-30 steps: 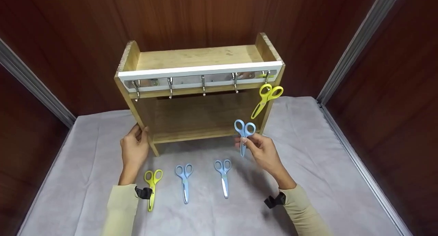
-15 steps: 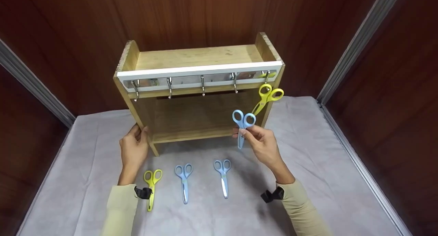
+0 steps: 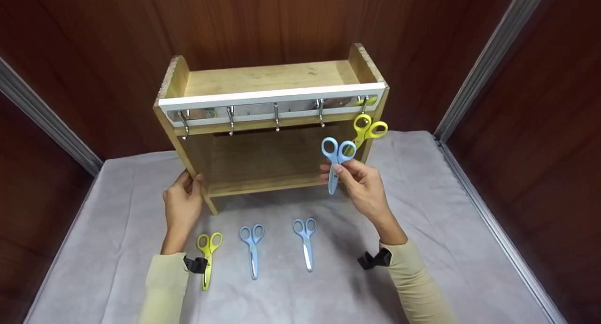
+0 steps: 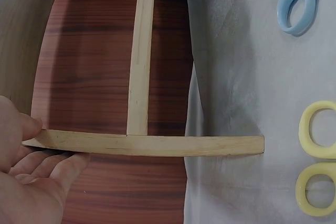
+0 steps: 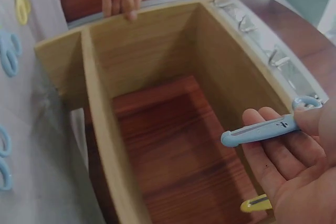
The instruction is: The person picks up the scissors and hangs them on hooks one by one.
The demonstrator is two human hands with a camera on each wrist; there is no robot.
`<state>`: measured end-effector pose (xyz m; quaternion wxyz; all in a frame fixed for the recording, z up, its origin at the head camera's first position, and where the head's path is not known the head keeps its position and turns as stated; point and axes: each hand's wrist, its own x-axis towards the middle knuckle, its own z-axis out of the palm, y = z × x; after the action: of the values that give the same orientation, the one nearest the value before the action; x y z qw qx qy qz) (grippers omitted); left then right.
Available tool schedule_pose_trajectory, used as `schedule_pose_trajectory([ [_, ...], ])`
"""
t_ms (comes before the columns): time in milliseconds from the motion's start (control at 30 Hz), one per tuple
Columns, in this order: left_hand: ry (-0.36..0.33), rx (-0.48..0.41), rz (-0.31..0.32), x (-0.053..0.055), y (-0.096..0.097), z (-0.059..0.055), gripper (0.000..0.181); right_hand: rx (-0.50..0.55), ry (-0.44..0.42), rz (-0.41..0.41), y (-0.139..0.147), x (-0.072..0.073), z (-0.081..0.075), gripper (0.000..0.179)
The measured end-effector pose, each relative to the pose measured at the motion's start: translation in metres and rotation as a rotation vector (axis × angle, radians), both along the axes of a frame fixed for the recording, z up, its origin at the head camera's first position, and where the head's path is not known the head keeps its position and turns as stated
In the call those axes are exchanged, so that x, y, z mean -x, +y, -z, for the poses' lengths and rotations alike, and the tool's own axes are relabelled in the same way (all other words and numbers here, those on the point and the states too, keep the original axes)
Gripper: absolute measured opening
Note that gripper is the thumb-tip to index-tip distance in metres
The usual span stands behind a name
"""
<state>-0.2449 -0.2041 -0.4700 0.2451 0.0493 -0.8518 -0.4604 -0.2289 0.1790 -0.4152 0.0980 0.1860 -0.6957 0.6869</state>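
Observation:
My right hand (image 3: pixel 366 188) pinches a pair of light blue scissors (image 3: pixel 332 166) by the blades between thumb and fingers, handle loops up, in front of the wooden shelf's right side. In the head view the loops overlap a pair of yellow scissors (image 3: pixel 377 129) that hangs from the rightmost hook (image 3: pixel 365 104). My left hand (image 3: pixel 182 204) grips the left side panel (image 4: pixel 147 144) of the shelf near its lower front, thumb on one face and fingers on the other. Along the shelf's white-edged rail (image 3: pixel 272 95) run several metal hooks; the ones left of the yellow scissors carry nothing.
On the grey cloth (image 3: pixel 122 211) before the shelf lie yellow scissors (image 3: pixel 207 258) beside my left wrist, blue scissors (image 3: pixel 253 253) in the middle and another blue pair (image 3: pixel 307 246) further right. Dark wood walls (image 3: pixel 263 19) stand behind and at both sides.
My right hand has risen with the blue scissors, from below the hanging yellow pair until the blue loops overlap it. The left hand stays on the side panel.

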Motion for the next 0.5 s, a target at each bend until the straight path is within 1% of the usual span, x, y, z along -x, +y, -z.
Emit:
schedule_pose_trajectory([
  [133, -0.008, 0.005, 0.003, -0.001, 0.000, 0.000, 0.036, -0.024, 0.036, -0.001, -0.003, 0.004, -0.010, 0.024],
  [233, -0.010, 0.000, 0.008, -0.001, -0.001, -0.001, 0.035, -0.007, 0.048, -0.019, -0.006, 0.006, -0.017, 0.024],
  [367, -0.008, -0.010, 0.014, -0.001, 0.000, -0.001, 0.035, 0.029, 0.048, -0.039, -0.010, 0.009, -0.022, 0.024],
  [500, -0.009, -0.002, 0.017, -0.001, 0.000, -0.001, 0.036, 0.038, 0.058, -0.032, -0.013, 0.010, -0.024, 0.024],
])
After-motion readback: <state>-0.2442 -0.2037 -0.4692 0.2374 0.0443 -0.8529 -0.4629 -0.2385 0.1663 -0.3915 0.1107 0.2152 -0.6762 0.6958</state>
